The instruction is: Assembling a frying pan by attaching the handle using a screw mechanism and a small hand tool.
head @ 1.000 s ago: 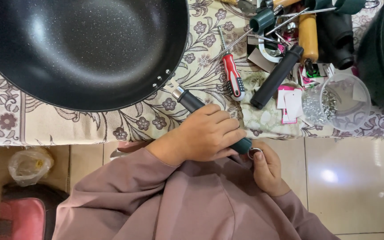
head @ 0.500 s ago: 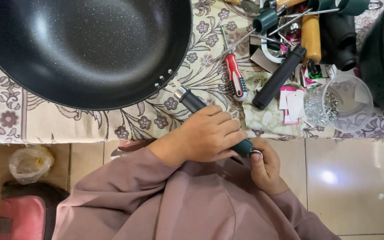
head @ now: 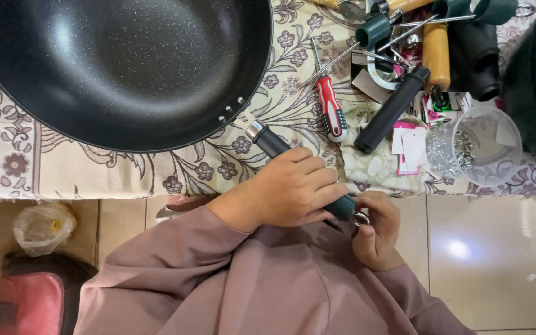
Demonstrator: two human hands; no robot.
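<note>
My left hand (head: 286, 189) fingers clamp the dark pan handle (head: 274, 144) at the tabletop's near edge; my right hand (head: 376, 226) pinches its end ring (head: 361, 218). The handle looks unattached to the wok (head: 119, 68).

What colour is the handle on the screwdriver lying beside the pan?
Red with a black stripe and white end: the screwdriver, clearest in the head view.

One wok (head: 125, 68), one red screwdriver (head: 331, 108), one cup (head: 485, 146).
</note>
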